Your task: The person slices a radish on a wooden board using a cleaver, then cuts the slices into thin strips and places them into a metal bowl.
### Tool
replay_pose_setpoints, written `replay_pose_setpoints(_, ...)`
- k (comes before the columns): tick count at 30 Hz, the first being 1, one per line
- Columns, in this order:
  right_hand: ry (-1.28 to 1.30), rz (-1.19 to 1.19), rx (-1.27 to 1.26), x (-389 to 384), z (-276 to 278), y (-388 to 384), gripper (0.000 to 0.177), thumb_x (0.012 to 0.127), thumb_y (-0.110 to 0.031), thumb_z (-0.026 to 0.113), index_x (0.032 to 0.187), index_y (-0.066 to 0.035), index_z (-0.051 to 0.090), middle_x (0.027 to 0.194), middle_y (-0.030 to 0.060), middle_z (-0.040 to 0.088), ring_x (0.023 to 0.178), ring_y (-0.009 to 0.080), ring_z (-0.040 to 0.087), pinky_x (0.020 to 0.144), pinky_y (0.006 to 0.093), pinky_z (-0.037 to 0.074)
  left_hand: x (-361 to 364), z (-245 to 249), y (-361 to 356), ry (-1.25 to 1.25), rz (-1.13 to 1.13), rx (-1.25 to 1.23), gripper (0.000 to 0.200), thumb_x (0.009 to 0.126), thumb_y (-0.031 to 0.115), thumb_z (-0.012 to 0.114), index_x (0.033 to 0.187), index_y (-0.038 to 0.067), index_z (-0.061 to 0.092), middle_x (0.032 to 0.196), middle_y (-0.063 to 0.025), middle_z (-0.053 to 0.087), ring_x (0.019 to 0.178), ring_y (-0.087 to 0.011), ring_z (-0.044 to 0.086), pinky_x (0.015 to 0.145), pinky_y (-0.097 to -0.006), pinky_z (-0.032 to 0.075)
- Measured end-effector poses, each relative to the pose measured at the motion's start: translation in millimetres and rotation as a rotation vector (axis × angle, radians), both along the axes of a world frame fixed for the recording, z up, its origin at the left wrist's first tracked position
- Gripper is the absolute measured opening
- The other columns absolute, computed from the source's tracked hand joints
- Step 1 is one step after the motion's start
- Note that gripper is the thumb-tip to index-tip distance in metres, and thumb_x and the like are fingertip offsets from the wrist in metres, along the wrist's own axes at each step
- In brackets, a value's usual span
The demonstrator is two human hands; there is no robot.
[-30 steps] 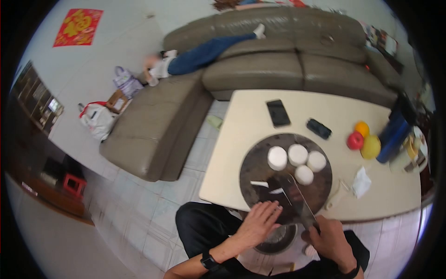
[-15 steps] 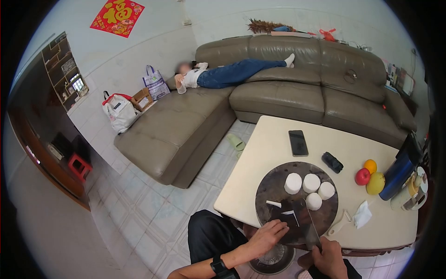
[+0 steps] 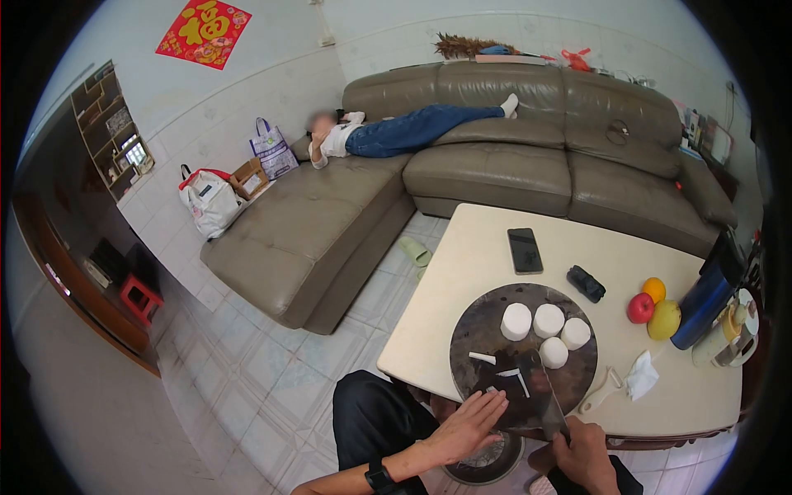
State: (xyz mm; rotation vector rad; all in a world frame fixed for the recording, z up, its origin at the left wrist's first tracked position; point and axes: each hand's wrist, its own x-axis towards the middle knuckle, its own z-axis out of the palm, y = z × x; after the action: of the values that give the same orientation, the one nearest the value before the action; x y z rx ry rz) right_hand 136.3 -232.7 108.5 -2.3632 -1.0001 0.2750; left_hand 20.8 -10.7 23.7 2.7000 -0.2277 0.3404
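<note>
My right hand [image 3: 584, 454] grips the handle of a kitchen knife [image 3: 554, 419], its broad blade lying over the near right part of a dark round cutting board [image 3: 472, 330]. At the board's near edge, my left hand [image 3: 469, 427] has its fingers stretched out, palm down, with a small pale piece at the fingertips. Thin white strips [image 3: 523, 384] and a short white stick [image 3: 483, 358] lie beyond that hand. Several thick white cylindrical chunks [image 3: 516, 322], like peeled white radish, stand farther back on the board.
The cream table [image 3: 445, 272] also holds a phone [image 3: 525, 251], a dark folded object [image 3: 586, 284], fruit [image 3: 662, 320], a blue flask [image 3: 701, 309], a peeler [image 3: 602, 391] and a tissue [image 3: 642, 376]. Below its edge sits a metal basin [image 3: 487, 464]. A person [image 3: 404, 132] lies on the sofa [image 3: 487, 177].
My left fingers have straightened a little, and a small pale piece now shows at their tips. The knife stays almost in place. The whole view has shifted slightly.
</note>
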Motion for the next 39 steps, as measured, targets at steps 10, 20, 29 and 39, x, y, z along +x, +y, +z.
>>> replay_pose_setpoints(10,0.079,-0.027,0.012,0,4,-2,0.016,0.08,-0.013,0.065,0.081,0.0,0.056,0.059,0.0217,0.057,0.061,0.0446,0.057,0.06,0.0521,0.044,4,1,-2,-0.021,0.033,-0.057,0.063,0.088,0.028,0.066,0.136,-0.005,0.043,0.138,-0.0224,0.042,0.13,-0.0372,0.041,0.109,-0.0469,0.034)
replay_pose_setpoints(20,0.07,-0.016,0.063,2,4,-6,0.016,0.08,-0.013,0.065,0.081,0.0,0.056,0.061,0.0222,0.057,0.061,0.045,0.056,0.06,0.0532,0.043,18,21,7,-0.127,0.07,-0.185,0.039,0.087,0.017,0.068,0.12,-0.001,0.059,0.112,-0.0141,0.06,0.109,-0.0317,0.056,0.093,-0.0413,0.045)
replay_pose_setpoints(29,0.064,-0.031,0.032,1,7,-10,0.016,0.08,-0.013,0.065,0.082,0.0,0.055,0.062,0.0225,0.057,0.064,0.0449,0.057,0.062,0.0532,0.043,69,11,11,-0.202,0.175,-0.051,0.035,0.078,0.006,0.066,0.111,-0.003,0.059,0.114,-0.018,0.06,0.104,-0.0335,0.057,0.086,-0.0409,0.046)
replay_pose_setpoints(39,0.025,-0.004,0.045,2,-3,-19,0.016,0.091,-0.018,0.057,0.091,-0.003,0.059,0.07,0.0257,0.061,0.068,0.0452,0.061,0.058,0.0512,0.046,85,18,10,0.016,0.16,0.078,0.028,0.074,0.001,0.059,0.101,0.0,0.063,0.093,-0.0131,0.061,0.092,-0.0305,0.06,0.082,-0.0406,0.048)
